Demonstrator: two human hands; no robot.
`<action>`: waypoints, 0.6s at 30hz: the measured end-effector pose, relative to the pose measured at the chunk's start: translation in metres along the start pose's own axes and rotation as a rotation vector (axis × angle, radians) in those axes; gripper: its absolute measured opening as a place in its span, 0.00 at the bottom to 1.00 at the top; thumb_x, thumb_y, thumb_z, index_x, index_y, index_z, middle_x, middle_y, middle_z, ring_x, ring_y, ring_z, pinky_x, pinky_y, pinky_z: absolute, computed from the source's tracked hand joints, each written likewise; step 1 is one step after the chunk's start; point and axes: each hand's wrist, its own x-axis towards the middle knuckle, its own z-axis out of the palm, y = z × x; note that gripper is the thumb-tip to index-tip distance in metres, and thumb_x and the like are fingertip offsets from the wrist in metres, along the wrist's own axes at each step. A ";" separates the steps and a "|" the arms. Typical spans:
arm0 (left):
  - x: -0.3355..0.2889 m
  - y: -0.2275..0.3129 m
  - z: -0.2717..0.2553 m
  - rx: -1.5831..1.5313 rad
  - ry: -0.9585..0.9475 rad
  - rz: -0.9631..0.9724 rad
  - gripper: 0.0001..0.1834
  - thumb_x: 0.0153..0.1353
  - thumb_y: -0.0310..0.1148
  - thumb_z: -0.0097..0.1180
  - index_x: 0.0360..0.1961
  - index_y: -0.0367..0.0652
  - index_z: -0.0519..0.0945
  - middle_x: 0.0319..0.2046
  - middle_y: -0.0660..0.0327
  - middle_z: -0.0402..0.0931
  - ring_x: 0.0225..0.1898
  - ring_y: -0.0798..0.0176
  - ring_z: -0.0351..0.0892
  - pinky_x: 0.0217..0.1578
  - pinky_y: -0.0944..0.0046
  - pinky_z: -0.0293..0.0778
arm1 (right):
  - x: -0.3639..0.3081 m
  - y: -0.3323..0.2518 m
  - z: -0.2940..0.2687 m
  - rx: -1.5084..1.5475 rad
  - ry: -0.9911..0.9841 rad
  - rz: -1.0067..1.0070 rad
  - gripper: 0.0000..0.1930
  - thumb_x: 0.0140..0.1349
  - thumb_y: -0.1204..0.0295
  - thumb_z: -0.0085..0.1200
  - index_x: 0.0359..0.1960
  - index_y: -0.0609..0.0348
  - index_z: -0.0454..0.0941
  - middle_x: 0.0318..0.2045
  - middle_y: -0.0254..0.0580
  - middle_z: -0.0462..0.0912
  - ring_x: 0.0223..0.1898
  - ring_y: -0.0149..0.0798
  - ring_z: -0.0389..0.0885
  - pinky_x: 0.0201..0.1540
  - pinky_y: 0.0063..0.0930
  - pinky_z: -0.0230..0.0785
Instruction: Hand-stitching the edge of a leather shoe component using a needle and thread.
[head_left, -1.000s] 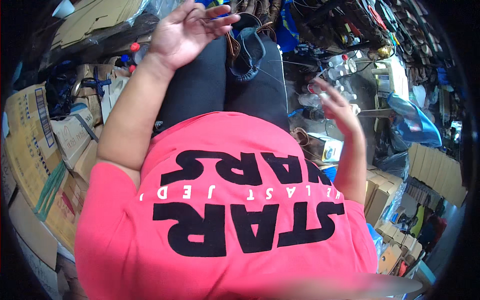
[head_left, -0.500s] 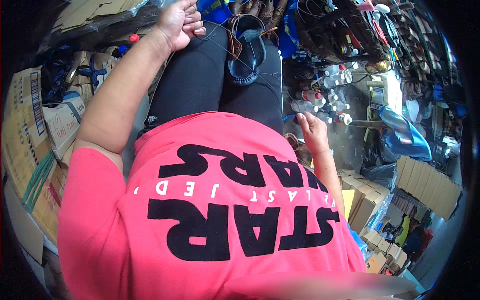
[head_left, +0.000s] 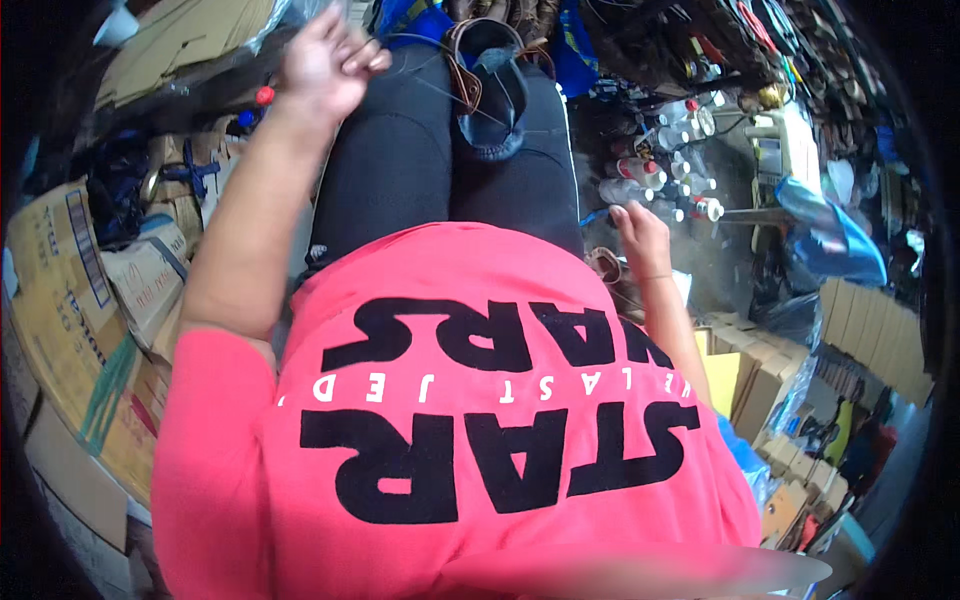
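On my thighs rests a shoe (head_left: 493,95) of black and brown leather, its toe toward me, with dark thread around its opening. Left of it, my left hand (head_left: 328,68) is raised with curled fingers, slightly blurred. A thin dark thread (head_left: 425,42) runs between those fingers and the shoe. Beside my right thigh, my right hand (head_left: 643,242) is closed, thumb against the fingers; what it holds, if anything, cannot be made out. A thin blue piece (head_left: 596,215) shows near its fingertips.
Several plastic bottles (head_left: 640,172) stand on the floor to the right, near a blue plastic bag (head_left: 825,235). Cardboard boxes (head_left: 75,300) are stacked at left, with more cardboard (head_left: 878,340) at right. A cluttered rack (head_left: 700,55) of tools and shoe parts fills the far right.
My left hand has moved outward to the left, away from the shoe. My right hand stays beside my thigh. The whole view has shifted slightly.
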 end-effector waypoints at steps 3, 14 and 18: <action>-0.020 -0.005 -0.020 0.012 0.203 -0.157 0.22 0.69 0.41 0.43 0.15 0.48 0.63 0.18 0.64 0.68 0.21 0.66 0.65 0.37 0.62 0.68 | 0.002 0.039 0.014 0.537 -0.150 0.153 0.17 0.66 0.54 0.45 0.34 0.53 0.77 0.20 0.39 0.76 0.26 0.42 0.77 0.29 0.30 0.64; 0.044 0.044 -0.063 1.439 0.143 0.170 0.21 0.60 0.49 0.54 0.40 0.41 0.82 0.33 0.60 0.81 0.37 0.66 0.77 0.40 0.67 0.69 | 0.091 -0.051 -0.056 0.870 -0.011 -0.195 0.27 0.58 0.60 0.61 0.59 0.50 0.71 0.43 0.34 0.78 0.43 0.28 0.76 0.41 0.22 0.70; 0.098 -0.020 0.001 1.959 0.182 -0.066 0.37 0.42 0.67 0.60 0.35 0.40 0.84 0.32 0.53 0.82 0.38 0.55 0.81 0.43 0.60 0.73 | 0.123 -0.136 -0.060 0.277 -0.312 -0.384 0.23 0.52 0.57 0.64 0.50 0.48 0.78 0.34 0.44 0.82 0.35 0.39 0.81 0.42 0.27 0.72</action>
